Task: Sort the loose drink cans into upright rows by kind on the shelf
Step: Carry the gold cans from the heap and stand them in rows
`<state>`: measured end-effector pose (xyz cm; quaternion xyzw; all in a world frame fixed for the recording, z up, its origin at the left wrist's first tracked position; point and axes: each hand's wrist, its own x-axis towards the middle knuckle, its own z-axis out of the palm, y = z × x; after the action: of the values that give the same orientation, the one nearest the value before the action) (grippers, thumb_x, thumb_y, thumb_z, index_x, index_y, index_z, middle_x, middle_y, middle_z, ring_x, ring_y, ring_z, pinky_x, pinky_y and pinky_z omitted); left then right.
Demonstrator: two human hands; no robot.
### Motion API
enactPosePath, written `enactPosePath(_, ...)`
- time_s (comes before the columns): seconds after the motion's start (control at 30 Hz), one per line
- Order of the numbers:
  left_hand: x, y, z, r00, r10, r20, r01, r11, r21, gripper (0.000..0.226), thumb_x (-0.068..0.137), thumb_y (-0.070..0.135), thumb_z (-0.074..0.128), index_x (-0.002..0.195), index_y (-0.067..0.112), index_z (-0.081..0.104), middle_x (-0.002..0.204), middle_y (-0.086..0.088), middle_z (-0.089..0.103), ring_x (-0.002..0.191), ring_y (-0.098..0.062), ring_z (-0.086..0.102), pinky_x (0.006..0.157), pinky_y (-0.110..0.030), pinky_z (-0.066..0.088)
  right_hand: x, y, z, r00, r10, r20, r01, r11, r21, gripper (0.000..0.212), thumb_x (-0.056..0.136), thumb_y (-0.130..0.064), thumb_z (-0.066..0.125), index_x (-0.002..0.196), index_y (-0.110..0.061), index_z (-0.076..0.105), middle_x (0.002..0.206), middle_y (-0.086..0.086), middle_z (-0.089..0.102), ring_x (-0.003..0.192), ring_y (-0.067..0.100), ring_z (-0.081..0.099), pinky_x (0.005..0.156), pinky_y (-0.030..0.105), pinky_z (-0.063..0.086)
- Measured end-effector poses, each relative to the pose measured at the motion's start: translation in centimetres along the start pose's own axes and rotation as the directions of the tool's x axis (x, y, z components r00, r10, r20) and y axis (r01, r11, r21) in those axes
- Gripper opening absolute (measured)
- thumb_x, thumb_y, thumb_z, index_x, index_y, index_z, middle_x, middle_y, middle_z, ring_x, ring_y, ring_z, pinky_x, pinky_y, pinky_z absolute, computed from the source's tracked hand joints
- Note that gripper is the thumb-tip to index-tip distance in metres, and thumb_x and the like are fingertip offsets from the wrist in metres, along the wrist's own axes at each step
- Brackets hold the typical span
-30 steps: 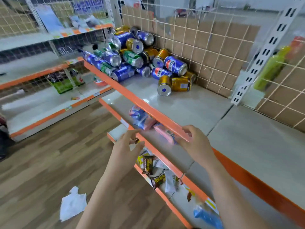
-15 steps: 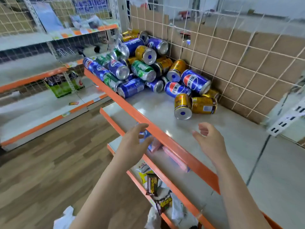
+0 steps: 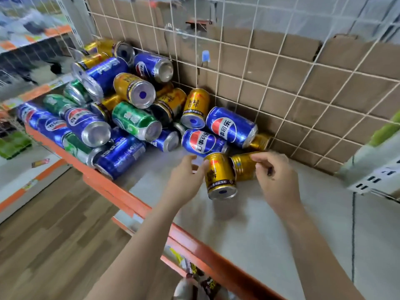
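Several loose cans lie in a heap (image 3: 121, 109) at the back left of the shelf (image 3: 249, 224): blue cola cans (image 3: 229, 126), green cans (image 3: 134, 121) and gold cans (image 3: 194, 107). Two gold cans lie on their sides in front of the heap. My left hand (image 3: 184, 180) reaches to the nearer gold can (image 3: 219, 176), its thumb and fingertips touching the can's left side without closing round it. My right hand (image 3: 277, 176) has its fingers curled over the end of the second gold can (image 3: 242, 167), which lies just behind and partly under that hand.
A white wire grid backed with cardboard (image 3: 281, 79) closes the rear of the shelf. An orange lip (image 3: 151, 211) runs along the front edge. A slotted metal upright (image 3: 372, 178) stands at the right. Lower shelves hold snack packets (image 3: 194, 276).
Both hands have moved forward from the shelf's front edge to the two gold cans. The view has come closer to the heap.
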<state>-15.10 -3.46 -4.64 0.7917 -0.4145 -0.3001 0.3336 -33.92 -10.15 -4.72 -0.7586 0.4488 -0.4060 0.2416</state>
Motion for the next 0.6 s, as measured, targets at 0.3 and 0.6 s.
enactPosePath(0.3, 3.2, 1.9, 0.8, 0.991, -0.084, 0.105, 0.084, 0.996, 0.010, 0.062, 0.075, 0.066, 0.060, 0.110, 0.018, 0.041, 0.099, 0.006, 0.051, 0.095, -0.019, 0.053, 0.079, -0.034, 0.043, 1.6, 0.5, 1.9, 0.921, 0.164, 0.353, -0.006, 0.913, -0.408, 0.074, 0.060, -0.021, 0.070, 0.129, -0.017, 0.046, 0.135, 0.007, 0.041, 0.128, 0.026, 0.028, 0.108, 0.036, 0.023)
enactPosePath(0.6, 2.7, 1.1, -0.3, 0.894, -0.067, 0.443, 0.255, 0.889, -0.381, 0.074, 0.053, 0.039, 0.087, 0.113, 0.016, 0.050, 0.107, -0.001, 0.058, 0.095, -0.015, 0.060, 0.080, -0.030, 0.052, 0.6, -1.0, 2.4, 0.972, 0.186, 0.144, -0.071, 0.815, -0.575, 0.069, 0.060, -0.033, 0.075, 0.125, -0.028, 0.050, 0.129, -0.002, 0.050, 0.124, 0.025, 0.035, 0.105, 0.041, 0.024)
